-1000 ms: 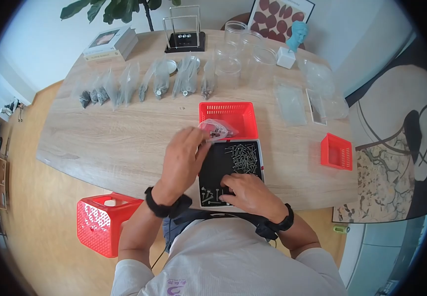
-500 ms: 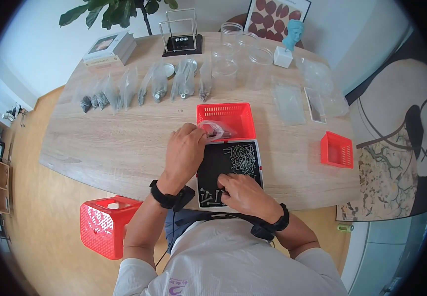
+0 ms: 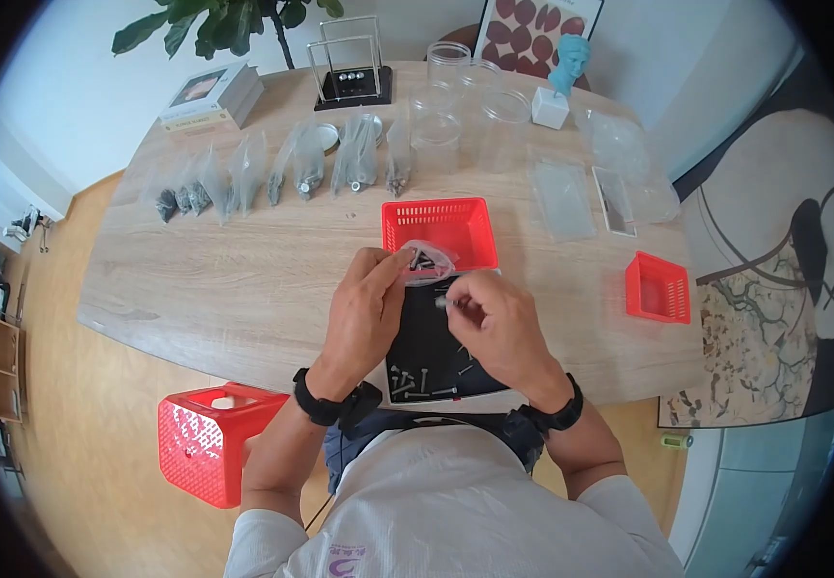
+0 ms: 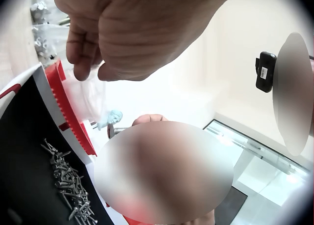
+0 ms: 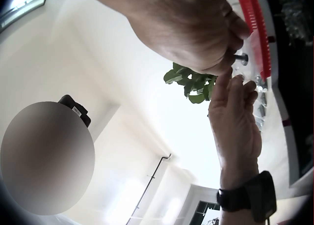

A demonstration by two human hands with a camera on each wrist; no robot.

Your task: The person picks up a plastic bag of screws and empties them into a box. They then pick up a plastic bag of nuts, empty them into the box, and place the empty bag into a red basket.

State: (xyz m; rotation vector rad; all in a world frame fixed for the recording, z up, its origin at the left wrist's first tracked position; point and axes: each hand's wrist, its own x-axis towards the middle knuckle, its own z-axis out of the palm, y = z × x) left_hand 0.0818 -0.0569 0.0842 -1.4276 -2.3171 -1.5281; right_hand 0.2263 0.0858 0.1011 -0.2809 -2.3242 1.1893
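Bolt [image 3: 441, 302] held over tray [image 3: 422, 332].
Left hand [image 3: 357, 313] curled, pinching bag [image 3: 433, 277] at tray's far edge. Right hand [image 3: 502, 326] curled, pinching bolt; more bolts [image 3: 421, 382] in tray's near-left part.

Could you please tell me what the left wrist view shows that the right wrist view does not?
Only the left wrist view shows the blue bust. Only the right wrist view shows the green plant and the black wrist strap. Both show the left hand, the right hand pinching a bolt, the red basket and the black tray.
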